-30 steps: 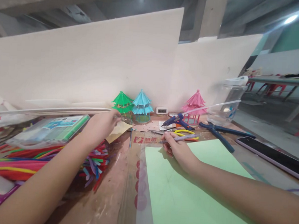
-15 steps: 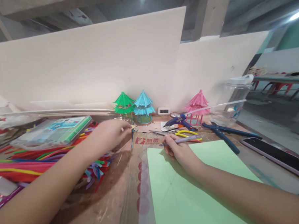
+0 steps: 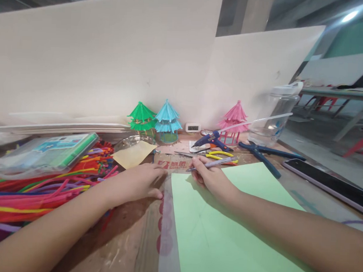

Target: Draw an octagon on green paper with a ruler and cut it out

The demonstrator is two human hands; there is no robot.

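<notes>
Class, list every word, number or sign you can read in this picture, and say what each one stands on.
Red logo with white characters on the cardboard strip: too blurred to read.
Print on the plastic case: too blurred to read.
Digits on the small clock: too small to read.
Blue mark on the jar: unreadable.
Nothing else bears text.

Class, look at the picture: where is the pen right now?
In the head view, the pen is in the right hand, at the far edge of the green paper, just before the yellow pliers.
</notes>
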